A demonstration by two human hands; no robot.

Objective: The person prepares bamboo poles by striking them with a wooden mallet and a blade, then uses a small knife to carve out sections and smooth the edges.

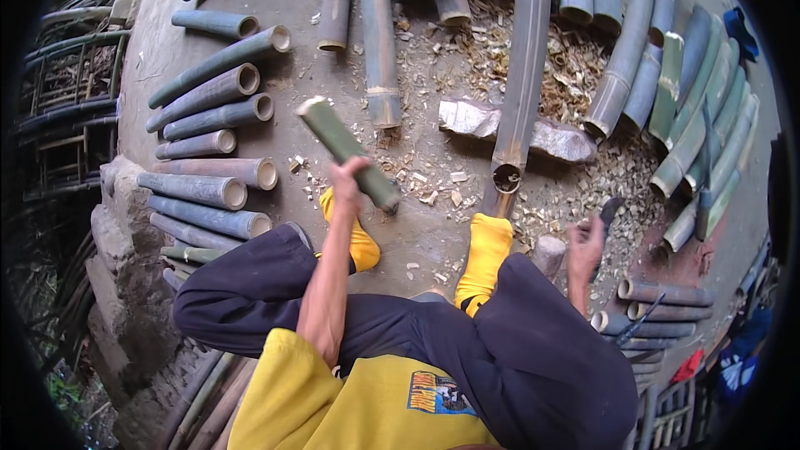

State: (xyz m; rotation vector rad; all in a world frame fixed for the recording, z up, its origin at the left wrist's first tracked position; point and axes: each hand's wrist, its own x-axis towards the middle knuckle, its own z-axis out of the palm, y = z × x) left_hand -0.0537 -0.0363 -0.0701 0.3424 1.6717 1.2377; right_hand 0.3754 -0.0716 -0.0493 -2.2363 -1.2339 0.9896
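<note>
My left hand [348, 182] is closed round the middle of a short green bamboo section [337, 137], held tilted above the ground with its pale cut end away from me. At the right, my right hand [586, 243] is closed on a dark, slightly curved knife [610, 215], partly hidden by my fingers. Between the hands a long grey-brown bamboo tube [523, 58] lies propped across a pale stone [558, 140], its dark open end toward me. My foot in a yellow sock [487, 250] is by its near end; the other yellow-socked foot [360, 246] is beneath my left hand.
Several cut bamboo tubes [221, 100] lie in a row at the left, more [708, 142] at the far right, and a few [667, 292] nearer on the right. Wood chips [575, 183] cover the ground round the stone. A rough stone ledge [125, 242] borders the left side.
</note>
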